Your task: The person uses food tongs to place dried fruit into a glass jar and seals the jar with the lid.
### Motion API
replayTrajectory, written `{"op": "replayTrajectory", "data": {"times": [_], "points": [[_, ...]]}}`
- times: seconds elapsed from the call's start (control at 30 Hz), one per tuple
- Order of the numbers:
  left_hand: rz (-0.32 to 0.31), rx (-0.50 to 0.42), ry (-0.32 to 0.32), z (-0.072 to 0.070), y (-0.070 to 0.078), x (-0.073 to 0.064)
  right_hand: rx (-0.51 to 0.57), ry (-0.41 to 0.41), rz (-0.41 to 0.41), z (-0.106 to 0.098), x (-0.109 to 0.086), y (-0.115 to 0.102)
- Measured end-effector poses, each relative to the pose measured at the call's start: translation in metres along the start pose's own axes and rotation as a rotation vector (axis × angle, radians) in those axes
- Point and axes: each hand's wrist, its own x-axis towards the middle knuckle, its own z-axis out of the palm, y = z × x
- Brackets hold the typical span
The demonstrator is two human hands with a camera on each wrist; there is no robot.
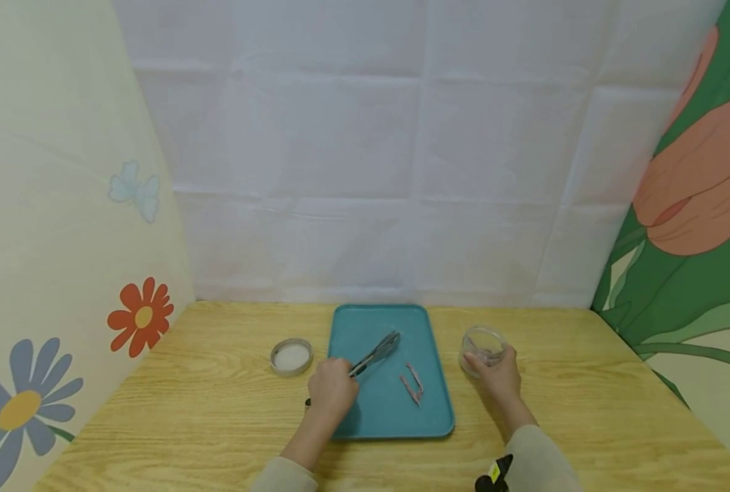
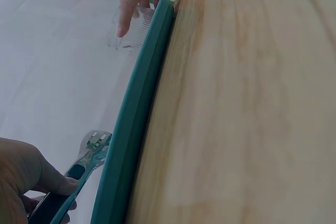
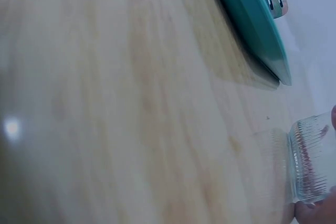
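Note:
My left hand (image 1: pixel 332 389) grips a pair of metal tongs (image 1: pixel 382 350) by the dark handle, over the left part of a teal tray (image 1: pixel 377 420). The tongs' head points up and to the right. On the tray lie several thin pinkish pieces (image 1: pixel 410 389), too small to tell their kind. To the right of the tray, my right hand (image 1: pixel 501 379) holds a clear glass jar (image 1: pixel 483 336) round its side, its mouth uncovered. In the right wrist view the ribbed jar (image 3: pixel 310 161) shows reddish tones; whether something is inside, I cannot tell.
A round lid with a grey rim (image 1: pixel 291 357) lies left of the tray on the wooden table (image 1: pixel 205 396). A white cloth (image 1: pixel 340 171) hangs behind the table, with flower-printed cloths (image 1: pixel 63 239) at both sides.

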Motion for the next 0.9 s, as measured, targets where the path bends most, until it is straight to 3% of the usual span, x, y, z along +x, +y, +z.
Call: {"op": "replayTrajectory", "data": {"times": [0.63,0.9], "points": [[-0.008,-0.069,0.004,0.002,-0.0093,0.0006,0.011,-0.005,-0.007,0.0003,0.0002,-0.0004],[-0.033,-0.118,0.048,-0.0012,-0.0072,0.0031,0.003,0.0,0.0,0.0002,-0.0004,-0.0013]]}}
